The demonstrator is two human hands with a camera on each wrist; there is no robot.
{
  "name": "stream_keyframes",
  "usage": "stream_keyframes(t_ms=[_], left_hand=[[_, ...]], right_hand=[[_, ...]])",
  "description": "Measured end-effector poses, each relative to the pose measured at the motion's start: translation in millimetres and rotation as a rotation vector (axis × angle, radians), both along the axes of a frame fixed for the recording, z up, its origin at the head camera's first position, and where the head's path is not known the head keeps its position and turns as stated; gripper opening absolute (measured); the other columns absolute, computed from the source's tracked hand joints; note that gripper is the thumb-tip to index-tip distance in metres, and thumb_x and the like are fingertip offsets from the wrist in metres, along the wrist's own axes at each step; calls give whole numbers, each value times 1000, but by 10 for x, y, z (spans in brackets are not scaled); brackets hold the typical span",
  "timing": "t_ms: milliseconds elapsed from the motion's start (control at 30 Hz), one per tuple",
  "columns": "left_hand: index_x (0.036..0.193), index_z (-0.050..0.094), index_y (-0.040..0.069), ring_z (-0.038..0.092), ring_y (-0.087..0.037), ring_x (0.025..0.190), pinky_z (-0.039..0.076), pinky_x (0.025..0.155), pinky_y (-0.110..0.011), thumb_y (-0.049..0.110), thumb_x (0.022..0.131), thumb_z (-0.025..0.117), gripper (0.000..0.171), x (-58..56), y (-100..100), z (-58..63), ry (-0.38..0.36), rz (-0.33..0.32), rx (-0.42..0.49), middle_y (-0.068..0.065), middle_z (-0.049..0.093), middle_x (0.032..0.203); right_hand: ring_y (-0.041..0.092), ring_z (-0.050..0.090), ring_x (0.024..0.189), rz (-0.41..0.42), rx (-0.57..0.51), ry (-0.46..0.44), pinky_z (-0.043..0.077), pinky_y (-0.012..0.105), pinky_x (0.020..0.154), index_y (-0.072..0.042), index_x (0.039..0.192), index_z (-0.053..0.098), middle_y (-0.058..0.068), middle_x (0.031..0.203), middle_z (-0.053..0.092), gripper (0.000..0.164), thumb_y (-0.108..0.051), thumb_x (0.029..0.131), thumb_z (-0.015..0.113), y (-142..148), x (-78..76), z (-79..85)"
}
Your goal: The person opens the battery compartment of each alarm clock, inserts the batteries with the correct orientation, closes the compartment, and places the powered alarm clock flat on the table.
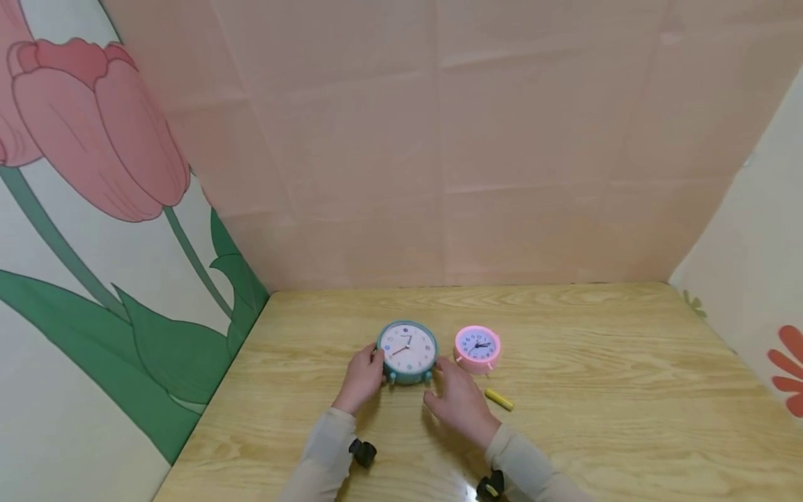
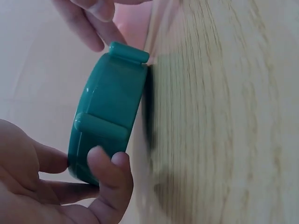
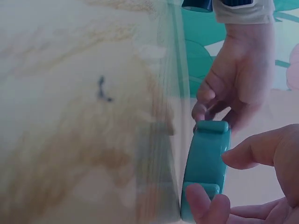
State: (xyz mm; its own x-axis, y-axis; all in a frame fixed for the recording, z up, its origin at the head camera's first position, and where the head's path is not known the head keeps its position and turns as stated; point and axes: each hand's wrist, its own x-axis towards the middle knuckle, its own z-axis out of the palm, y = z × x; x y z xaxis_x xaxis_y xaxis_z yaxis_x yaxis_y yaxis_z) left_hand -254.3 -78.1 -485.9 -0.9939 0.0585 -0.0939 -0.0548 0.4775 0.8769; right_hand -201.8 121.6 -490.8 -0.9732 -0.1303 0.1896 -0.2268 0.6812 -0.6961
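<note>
A teal alarm clock (image 1: 406, 352) lies face up, its two stubby feet toward me. My left hand (image 1: 364, 378) grips its left edge, with the thumb by the rim of the face. At the lower right of the clock is my right hand (image 1: 463, 402). Its fingers reach the clock's side, while the thumb stands apart in the head view. Both wrist views show the teal casing (image 2: 110, 93) edge-on; its back is hidden. Just right of it sits a smaller pink alarm clock (image 1: 477, 350). Beside the right hand lies a small yellow cylinder (image 1: 499, 399).
Everything lies on a wood-grain table (image 1: 627, 390). A pinkish sheet (image 1: 439, 153) hangs along the back edge. Walls with painted flowers (image 1: 100, 125) stand at the left and right. Dark wrist devices (image 1: 363, 453) are strapped over both sleeves.
</note>
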Motion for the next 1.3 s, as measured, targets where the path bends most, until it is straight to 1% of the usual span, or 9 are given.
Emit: stream_keyframes(t_ms=[133, 233, 400, 533, 633, 733, 900, 1133, 1300], left_hand=[[149, 36, -9, 63, -24, 68, 57, 57, -33, 21, 109, 37, 49, -35, 7, -27, -27, 3, 68, -13, 60, 89], [148, 37, -10, 64, -25, 63, 60, 58, -37, 18, 109, 39, 48, -62, 12, -40, -31, 4, 109, -15, 61, 87], [148, 36, -10, 66, -25, 62, 61, 60, -37, 18, 108, 40, 49, -99, -3, -43, -51, 3, 112, -16, 62, 89], [146, 40, -9, 66, -25, 65, 61, 61, -36, 20, 108, 42, 48, -128, -1, -70, -70, 20, 134, -15, 62, 89], [144, 42, -10, 66, -23, 66, 61, 61, -35, 21, 107, 44, 48, -145, 1, -93, -63, 34, 150, -14, 62, 89], [145, 40, -9, 65, -22, 68, 61, 62, -35, 23, 107, 46, 50, -157, 4, -94, -59, 46, 164, -14, 62, 92], [148, 38, -7, 65, -22, 75, 61, 65, -37, 24, 106, 47, 53, -161, 12, -64, -62, 61, 189, -17, 61, 105], [145, 42, -5, 65, -23, 79, 61, 66, -34, 22, 105, 49, 49, -158, 26, -28, -35, 81, 181, -20, 60, 115], [145, 43, -5, 67, -25, 79, 62, 68, -37, 22, 104, 50, 50, -143, 31, 2, -10, 82, 177, -21, 59, 120]], right_hand=[[40, 56, 124, -2, 5, -18, 46, 55, 105, 4, 137, 53, 23, 134, 59, 65, -13, 80, 77, 1, -15, -11], [39, 57, 123, 11, 14, -1, 46, 55, 105, 3, 136, 55, 21, 133, 60, 63, -13, 79, 77, 6, -37, -28], [38, 58, 120, 26, 30, 16, 47, 54, 104, 3, 132, 58, 20, 130, 61, 60, -12, 78, 77, -8, -51, -37], [39, 55, 125, 32, 39, -17, 45, 54, 106, 4, 133, 57, 22, 136, 57, 61, -13, 78, 77, -22, -68, -37], [38, 53, 129, 37, 53, -45, 44, 54, 108, 2, 136, 55, 21, 141, 54, 64, -15, 79, 77, -28, -95, -45], [39, 51, 130, 46, 58, -57, 42, 55, 109, 2, 138, 54, 22, 143, 51, 67, -17, 79, 77, -33, -115, -45], [43, 48, 132, 61, 49, -73, 41, 58, 109, 3, 139, 53, 25, 146, 48, 68, -17, 79, 77, -46, -143, -19], [42, 47, 134, 75, 59, -108, 40, 56, 111, 2, 141, 51, 25, 147, 46, 70, -18, 80, 78, -46, -216, -16], [42, 45, 135, 87, 55, -153, 39, 57, 111, 0, 143, 49, 24, 148, 45, 70, -20, 82, 78, -40, -256, 2]])
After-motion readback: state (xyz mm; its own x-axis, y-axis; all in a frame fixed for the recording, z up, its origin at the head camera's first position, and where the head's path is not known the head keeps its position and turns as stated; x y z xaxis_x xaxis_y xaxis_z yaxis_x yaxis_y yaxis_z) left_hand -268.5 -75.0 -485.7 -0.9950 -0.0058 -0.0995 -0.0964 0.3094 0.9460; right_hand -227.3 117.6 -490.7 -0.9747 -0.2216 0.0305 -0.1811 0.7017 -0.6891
